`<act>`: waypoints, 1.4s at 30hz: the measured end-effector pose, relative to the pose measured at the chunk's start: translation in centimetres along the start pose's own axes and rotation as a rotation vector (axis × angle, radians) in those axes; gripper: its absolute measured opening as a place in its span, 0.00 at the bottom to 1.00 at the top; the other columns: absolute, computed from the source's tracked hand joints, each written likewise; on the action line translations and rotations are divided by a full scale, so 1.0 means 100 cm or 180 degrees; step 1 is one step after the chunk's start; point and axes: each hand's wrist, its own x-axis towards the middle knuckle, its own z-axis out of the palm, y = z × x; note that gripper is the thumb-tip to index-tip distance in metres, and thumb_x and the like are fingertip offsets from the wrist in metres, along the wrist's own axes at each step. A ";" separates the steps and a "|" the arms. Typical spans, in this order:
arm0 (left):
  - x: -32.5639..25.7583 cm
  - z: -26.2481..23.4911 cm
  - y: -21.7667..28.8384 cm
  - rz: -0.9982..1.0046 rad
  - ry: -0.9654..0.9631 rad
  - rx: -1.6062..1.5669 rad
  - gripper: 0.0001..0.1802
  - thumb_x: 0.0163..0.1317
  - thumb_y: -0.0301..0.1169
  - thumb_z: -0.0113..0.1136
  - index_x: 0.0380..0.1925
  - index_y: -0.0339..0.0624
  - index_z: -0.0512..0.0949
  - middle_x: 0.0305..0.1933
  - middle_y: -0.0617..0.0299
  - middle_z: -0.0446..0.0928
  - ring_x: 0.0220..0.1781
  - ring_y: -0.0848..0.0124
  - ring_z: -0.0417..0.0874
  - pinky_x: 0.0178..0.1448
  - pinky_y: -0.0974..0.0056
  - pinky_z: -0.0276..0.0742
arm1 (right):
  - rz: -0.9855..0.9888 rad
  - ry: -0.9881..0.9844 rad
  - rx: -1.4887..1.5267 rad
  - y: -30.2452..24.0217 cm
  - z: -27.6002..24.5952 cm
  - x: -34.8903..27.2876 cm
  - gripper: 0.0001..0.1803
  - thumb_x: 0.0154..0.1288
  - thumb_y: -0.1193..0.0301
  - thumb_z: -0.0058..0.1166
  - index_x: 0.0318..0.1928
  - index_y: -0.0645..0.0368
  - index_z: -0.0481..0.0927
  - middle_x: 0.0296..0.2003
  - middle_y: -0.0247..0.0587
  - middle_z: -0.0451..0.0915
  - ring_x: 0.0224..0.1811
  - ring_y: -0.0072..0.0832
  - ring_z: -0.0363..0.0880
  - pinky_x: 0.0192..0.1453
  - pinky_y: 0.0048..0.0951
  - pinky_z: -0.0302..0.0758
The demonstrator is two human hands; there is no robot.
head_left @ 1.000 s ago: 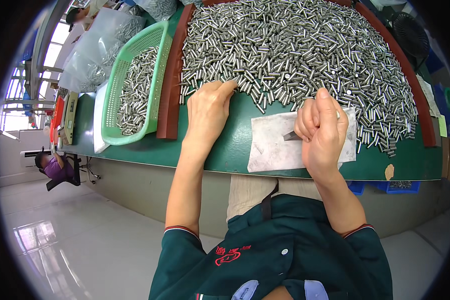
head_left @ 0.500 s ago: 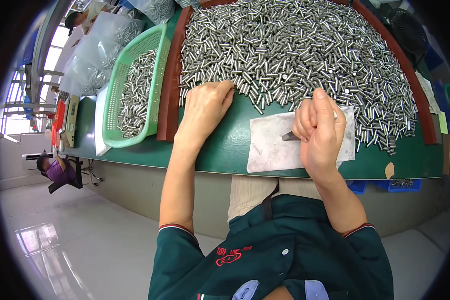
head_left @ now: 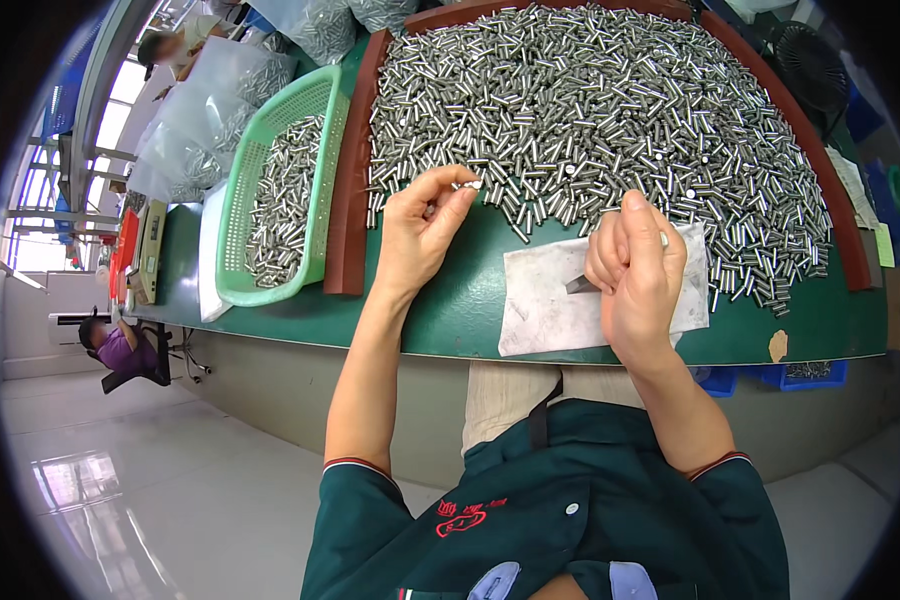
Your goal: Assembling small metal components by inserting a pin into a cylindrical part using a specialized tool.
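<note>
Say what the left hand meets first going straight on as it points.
Most likely the near edge of the pile of metal pins; how high the left hand sits above it is unclear.

Glossy metal pins [head_left: 590, 110]
Left of the pins, a smooth plastic basket [head_left: 328, 190]; nearer than them, matt cloth [head_left: 550, 310], shiny tabletop [head_left: 450, 310].

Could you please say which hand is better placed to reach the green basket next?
Probably the left hand, nearer the green basket and seemingly pinching a metal pin; the right hand holds a dark flat tool.
</note>
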 end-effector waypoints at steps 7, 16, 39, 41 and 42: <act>0.001 0.001 -0.001 -0.0025 -0.0045 -0.0056 0.06 0.53 0.25 0.56 0.31 0.37 0.75 0.16 0.75 0.60 0.19 0.86 0.57 0.22 0.78 0.52 | 0.0024 -0.0084 0.0145 0.001 -0.002 0.000 0.16 0.65 0.69 0.39 0.19 0.57 0.61 0.11 0.24 0.55 0.13 0.11 0.46 0.15 0.18 0.46; 0.001 0.000 -0.004 0.0113 -0.0044 -0.0196 0.05 0.54 0.26 0.55 0.31 0.38 0.74 0.18 0.75 0.63 0.20 0.86 0.58 0.23 0.79 0.53 | 0.0021 -0.0106 0.0129 0.000 -0.001 0.000 0.16 0.65 0.68 0.39 0.19 0.57 0.61 0.11 0.24 0.55 0.13 0.11 0.46 0.15 0.18 0.46; -0.001 -0.005 -0.006 -0.2169 -0.0576 -0.4995 0.06 0.62 0.28 0.44 0.34 0.36 0.67 0.30 0.63 0.61 0.25 0.80 0.57 0.24 0.78 0.56 | -0.0015 0.0028 -0.0174 0.002 0.003 0.000 0.20 0.67 0.66 0.33 0.15 0.53 0.54 0.08 0.28 0.53 0.09 0.13 0.43 0.12 0.18 0.43; -0.002 -0.004 0.001 -0.1608 -0.0708 -0.3464 0.07 0.60 0.31 0.47 0.30 0.38 0.69 0.20 0.67 0.63 0.18 0.82 0.55 0.21 0.79 0.51 | -0.0013 0.0056 -0.0158 0.001 0.005 0.002 0.20 0.66 0.65 0.33 0.16 0.53 0.55 0.08 0.27 0.52 0.09 0.13 0.43 0.12 0.18 0.43; -0.004 0.001 0.008 -0.1355 -0.0733 -0.2537 0.07 0.59 0.31 0.48 0.30 0.38 0.69 0.17 0.71 0.60 0.18 0.84 0.54 0.21 0.79 0.51 | -0.0009 0.0004 -0.0015 0.001 0.002 0.002 0.19 0.66 0.66 0.36 0.16 0.55 0.57 0.09 0.26 0.53 0.10 0.12 0.44 0.13 0.18 0.44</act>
